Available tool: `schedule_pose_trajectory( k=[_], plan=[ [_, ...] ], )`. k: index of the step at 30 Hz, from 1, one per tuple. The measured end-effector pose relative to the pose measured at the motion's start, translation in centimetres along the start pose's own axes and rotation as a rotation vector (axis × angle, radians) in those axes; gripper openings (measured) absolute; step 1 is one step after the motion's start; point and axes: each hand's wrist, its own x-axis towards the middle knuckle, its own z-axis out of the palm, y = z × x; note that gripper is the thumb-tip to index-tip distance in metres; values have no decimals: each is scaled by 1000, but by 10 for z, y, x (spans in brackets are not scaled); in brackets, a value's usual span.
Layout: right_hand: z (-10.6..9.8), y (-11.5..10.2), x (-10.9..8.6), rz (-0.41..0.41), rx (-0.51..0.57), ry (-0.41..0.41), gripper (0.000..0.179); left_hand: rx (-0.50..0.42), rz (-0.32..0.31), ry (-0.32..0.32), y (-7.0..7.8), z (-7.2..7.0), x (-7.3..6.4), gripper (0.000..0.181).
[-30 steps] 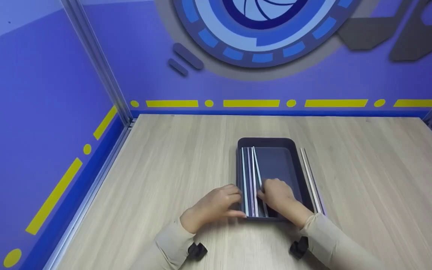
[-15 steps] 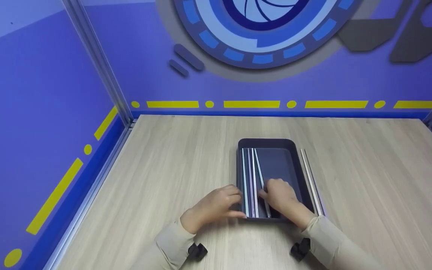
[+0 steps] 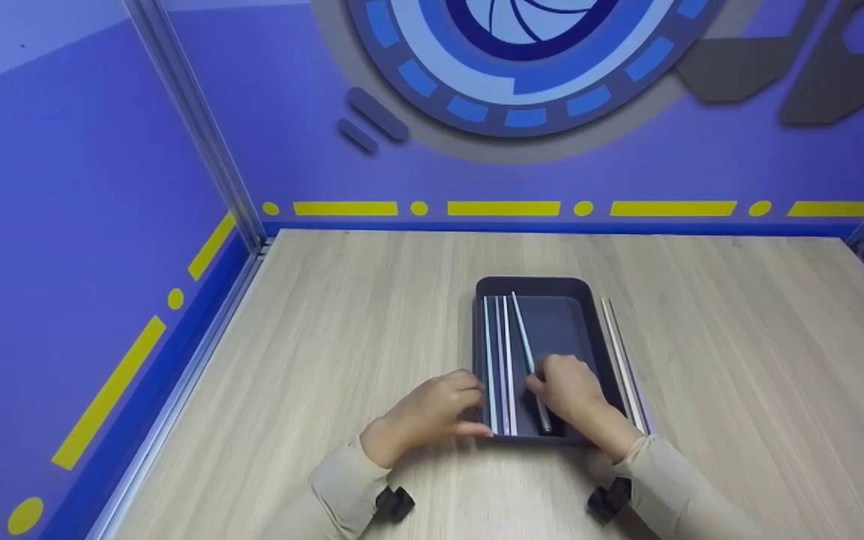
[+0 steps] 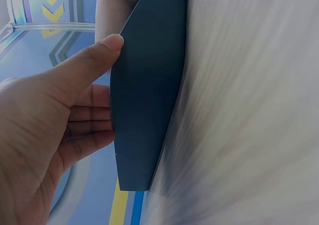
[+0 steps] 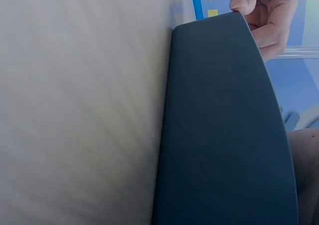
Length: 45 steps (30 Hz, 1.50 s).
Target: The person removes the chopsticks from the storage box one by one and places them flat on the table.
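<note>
A dark grey rectangular tray [image 3: 567,322] lies on the table, its outer wall [image 4: 144,85] filling the middle of the left wrist view. My left hand [image 3: 439,405] holds the tray's near-left corner, thumb [image 4: 112,43] on the rim and fingers along the left side. Inside the tray, slim metallic chopsticks [image 3: 507,352] in light blue, purple and pale tones lie lengthwise against the left wall. My right hand [image 3: 571,386], over the tray, pinches a light blue chopstick [image 3: 523,334] that lies slanted, apart from the others. In the right wrist view the tray's wall hides most of this hand.
Right of the tray, more chopsticks [image 3: 622,352], pale gold and purple, lie side by side on the wooden table [image 3: 357,315]. Blue panels [image 3: 102,187] stand along the left and back edges, with a metal post [image 3: 199,127] in the corner.
My right hand has moved slightly right with the light blue chopstick, widening the gap to the other chopsticks in the tray. My left hand has stayed at the corner.
</note>
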Motion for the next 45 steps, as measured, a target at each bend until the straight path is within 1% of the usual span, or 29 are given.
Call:
schedule_pose_trajectory(
  k=[7,19,22,27,33,40,45],
  plan=[
    [-5,5,-1,11,10,-17,26,9,13,10,0,-1,0,39],
    [-15,13,-2,12,21,-6,27,20,11,5,0,-1,0,39],
    [-16,16,-2,8,20,1,27,29,17,8,0,-1,0,39],
    [-19,20,-2,-20,16,27,25,29,19,7,0,-1,0,39],
    [-24,24,-2,-3,36,19,24,30,13,-9,0,-1,0,39],
    [-29,30,-2,-27,44,57,20,21,10,-16,0,-1,0,40],
    [-32,36,-2,-27,59,58,19,10,3,-19,0,0,0,40]
  ],
)
